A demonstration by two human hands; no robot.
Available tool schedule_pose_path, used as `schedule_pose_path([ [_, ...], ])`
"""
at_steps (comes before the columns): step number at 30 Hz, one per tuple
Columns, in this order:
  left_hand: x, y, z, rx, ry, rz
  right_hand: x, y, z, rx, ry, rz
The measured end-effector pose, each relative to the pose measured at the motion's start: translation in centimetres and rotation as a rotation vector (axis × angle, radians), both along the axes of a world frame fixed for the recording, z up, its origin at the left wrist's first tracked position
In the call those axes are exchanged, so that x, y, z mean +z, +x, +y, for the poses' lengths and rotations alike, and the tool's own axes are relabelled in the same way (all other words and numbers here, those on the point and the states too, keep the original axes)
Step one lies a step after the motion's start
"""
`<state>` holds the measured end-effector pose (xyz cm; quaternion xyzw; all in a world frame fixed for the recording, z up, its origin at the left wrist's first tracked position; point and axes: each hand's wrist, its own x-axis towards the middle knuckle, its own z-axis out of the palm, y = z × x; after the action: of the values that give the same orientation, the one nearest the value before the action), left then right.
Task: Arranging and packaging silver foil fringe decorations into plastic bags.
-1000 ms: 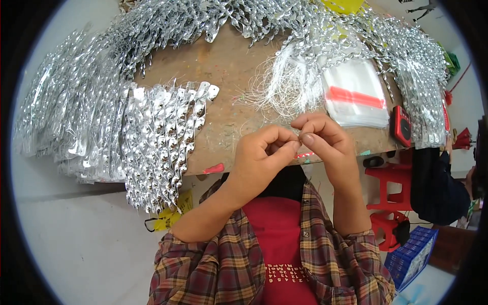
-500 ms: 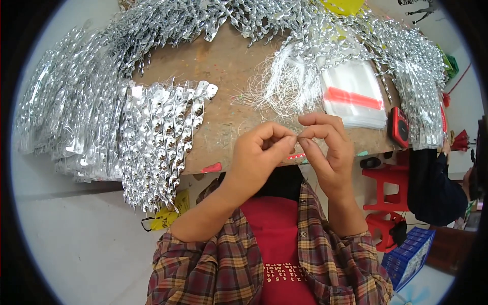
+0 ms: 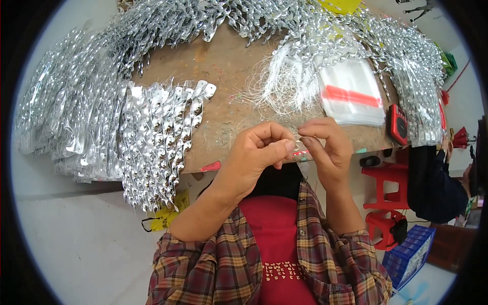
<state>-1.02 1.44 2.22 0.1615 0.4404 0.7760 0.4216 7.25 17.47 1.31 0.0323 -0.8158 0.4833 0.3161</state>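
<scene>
Close to the table's front edge, my left hand (image 3: 260, 155) is closed in a pinch, thumb against the curled fingers. Facing it, my right hand (image 3: 331, 147) has its thumb and fingers bent together in a pinch too. The two sets of fingertips are a small gap apart. Whatever they grip is too fine to make out. Just beyond the hands lies a loose bundle of thin white strings (image 3: 290, 84). Right of it sits a stack of clear plastic bags (image 3: 353, 109) with a red band. Twisted silver spiral strips (image 3: 160, 137) hang over the edge on the left.
More silver strips are heaped along the table's back (image 3: 168, 30), far left (image 3: 66, 107) and right (image 3: 419, 96). A red radio-like box (image 3: 398, 123) stands by the right edge. Beyond are red stools (image 3: 389, 185), a blue crate (image 3: 409, 254) and another person (image 3: 439, 190).
My fingertips have moved slightly apart. The right hand's raised fingers have come down closer together, and a lower finger of the left hand now shows beneath its thumb.
</scene>
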Motion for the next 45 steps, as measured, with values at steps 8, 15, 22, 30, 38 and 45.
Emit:
schedule_pose_path([
  [8,0.0,0.6,0.0,0.043,-0.033,0.088,0.4,0.4,-0.4,-0.035,0.126,0.057],
  [15,0.3,1.3,0.2,0.145,-0.092,0.237,0.6,0.6,-0.6,-0.091,0.277,0.136],
  [22,0.6,1.9,0.0,0.17,-0.104,0.355,1.3,1.0,-0.6,-0.111,0.381,0.134],
  [30,1.7,1.5,-0.5,0.148,-0.192,0.391,1.2,1.4,0.4,-0.086,0.127,0.126],
  [38,1.8,1.2,-0.6,0.155,-0.16,0.287,0.4,0.8,0.4,0.104,-0.198,-0.218],
  [45,1.2,0.9,-0.5,0.168,-0.145,0.397,0.9,0.6,-0.6,0.261,-0.514,-0.178],
])
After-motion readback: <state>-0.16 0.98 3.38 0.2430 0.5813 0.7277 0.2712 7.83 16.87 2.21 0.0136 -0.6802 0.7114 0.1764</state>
